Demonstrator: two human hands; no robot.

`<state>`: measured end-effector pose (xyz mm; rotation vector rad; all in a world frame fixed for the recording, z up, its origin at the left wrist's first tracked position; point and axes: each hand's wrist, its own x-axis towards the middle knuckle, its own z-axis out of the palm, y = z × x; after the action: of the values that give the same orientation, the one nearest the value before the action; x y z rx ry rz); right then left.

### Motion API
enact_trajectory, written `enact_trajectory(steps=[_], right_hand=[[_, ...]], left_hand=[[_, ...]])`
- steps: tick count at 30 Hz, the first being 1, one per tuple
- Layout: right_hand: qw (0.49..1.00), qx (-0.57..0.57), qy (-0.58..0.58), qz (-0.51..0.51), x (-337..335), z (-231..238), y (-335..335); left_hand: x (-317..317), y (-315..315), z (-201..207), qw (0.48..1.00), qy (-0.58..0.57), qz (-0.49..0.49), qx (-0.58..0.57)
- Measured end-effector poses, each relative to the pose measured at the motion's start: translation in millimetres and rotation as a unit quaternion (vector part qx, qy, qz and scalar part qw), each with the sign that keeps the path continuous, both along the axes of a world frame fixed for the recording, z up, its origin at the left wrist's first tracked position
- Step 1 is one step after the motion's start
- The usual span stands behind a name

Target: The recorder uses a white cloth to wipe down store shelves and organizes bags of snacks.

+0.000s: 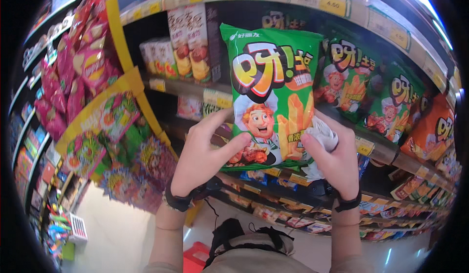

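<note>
A green snack bag (pixel 273 92) with a cartoon chef and potato sticks on its front is held upright before me. My left hand (pixel 207 148) grips its lower left side, thumb on the front and fingers behind. On the lower right side my right hand (pixel 337 153) has its thumb pressed to the front. A crumpled white cloth or tissue (pixel 322 134) is pinched between the right hand and the bag. Behind, more green bags (pixel 347 73) of the same look stand on the shelf. Both wrists wear dark bands.
Shelf edges with price tags (pixel 317 2) curve above and below the bag. Tall snack boxes (pixel 195 43) stand behind on the left. A yellow-edged rack (pixel 129 73) holds pink bags (pixel 93 60). Orange bags (pixel 432 131) sit at the right. A red object (pixel 196 256) is on the floor.
</note>
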<state>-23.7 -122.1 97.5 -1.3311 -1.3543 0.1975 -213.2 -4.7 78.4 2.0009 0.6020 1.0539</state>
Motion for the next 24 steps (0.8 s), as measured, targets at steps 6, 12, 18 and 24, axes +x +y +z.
enact_trajectory(steps=[6, 12, 18, 24], right_hand=[[0.992, -0.082, -0.090, -0.036, 21, 49, 22], [0.959, -0.025, -0.215, -0.182, 28, 51, 64], [0.936, -0.056, -0.247, -0.243, 45, 48, 97], [0.912, -0.128, -0.287, -0.262, 45, 45, 107]], left_hand=[[35, 65, 44, 0.993, 0.011, -0.110, 0.044], [67, 128, 59, 0.980, 0.064, -0.188, 0.027], [108, 155, 53, 0.973, 0.086, -0.091, 0.196], [132, 195, 28, 0.964, 0.024, -0.159, 0.214]])
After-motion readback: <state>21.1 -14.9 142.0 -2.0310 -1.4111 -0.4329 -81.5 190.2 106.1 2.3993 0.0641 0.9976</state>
